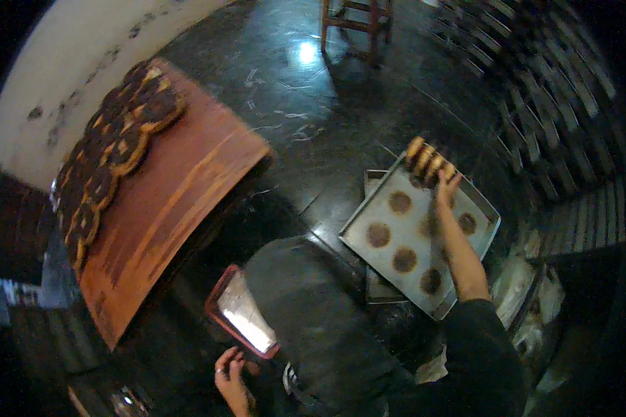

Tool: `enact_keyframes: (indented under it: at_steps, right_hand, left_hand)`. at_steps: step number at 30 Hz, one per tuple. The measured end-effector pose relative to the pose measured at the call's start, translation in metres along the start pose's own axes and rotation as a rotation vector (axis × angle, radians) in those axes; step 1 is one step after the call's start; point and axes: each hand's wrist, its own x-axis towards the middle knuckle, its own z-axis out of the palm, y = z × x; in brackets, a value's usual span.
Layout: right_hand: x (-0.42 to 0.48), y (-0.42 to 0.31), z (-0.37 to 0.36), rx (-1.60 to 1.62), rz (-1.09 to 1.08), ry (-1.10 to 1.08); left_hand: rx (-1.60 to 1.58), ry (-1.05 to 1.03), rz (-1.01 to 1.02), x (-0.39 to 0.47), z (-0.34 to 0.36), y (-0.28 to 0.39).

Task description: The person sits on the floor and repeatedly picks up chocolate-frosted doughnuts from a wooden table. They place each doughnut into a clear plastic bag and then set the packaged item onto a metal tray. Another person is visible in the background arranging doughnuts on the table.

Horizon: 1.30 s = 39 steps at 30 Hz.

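Observation:
My right hand (448, 186) reaches over a metal baking tray (381, 276), its fingers against a row of round baked pieces (429, 160) on edge at the tray's far end. Whether the fingers grip them is unclear. Round brown marks or flat pieces (404, 259) dot the tray; a second metal tray (383, 292) shows beneath it. My left hand (232, 372), wearing a ring, is low at centre with loosely bent, spread fingers and nothing visible in it. Beside it is a red-rimmed container (221, 284) with a pale, shiny inside.
A reddish wooden tabletop (182, 172) on the left bears overlapping round baked pieces with dark tops (122, 148) along its far edge, by a stained pale wall (73, 68). A wooden stool (347, 23) stands on the dark floor ahead. Slatted racks (548, 104) are at the right.

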Motion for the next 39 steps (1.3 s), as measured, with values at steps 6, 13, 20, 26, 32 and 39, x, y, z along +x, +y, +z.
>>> enact_keyframes:
  at_steps: [6,13,20,26,32,39]
  right_hand:
    - [-0.023,-0.118,-0.052,0.29,-0.3,-0.196]
    - [-0.237,-0.463,-0.152,0.316,-1.342,-1.765]
    - [-0.418,-0.42,-0.007,-0.774,-1.56,-2.651]
    - [-0.535,-0.208,0.14,-0.841,-1.479,-2.168]
    - [-0.568,-0.166,0.096,-0.53,-1.447,-1.635]
    - [-0.56,-0.163,0.113,-0.528,-1.299,-1.971]
  left_hand:
    - [0.199,-0.29,0.075,-0.012,-0.01,-0.026]
    - [0.312,-0.491,0.162,0.013,-0.027,-0.04]
    - [0.228,-0.633,0.316,0.032,-0.017,-0.107]
    - [0.201,-0.637,0.337,0.046,-0.014,-0.137]
    - [0.171,-0.563,0.161,0.059,-0.026,-0.16]
    - [-0.044,-0.593,-0.06,0.064,-0.016,-0.164]
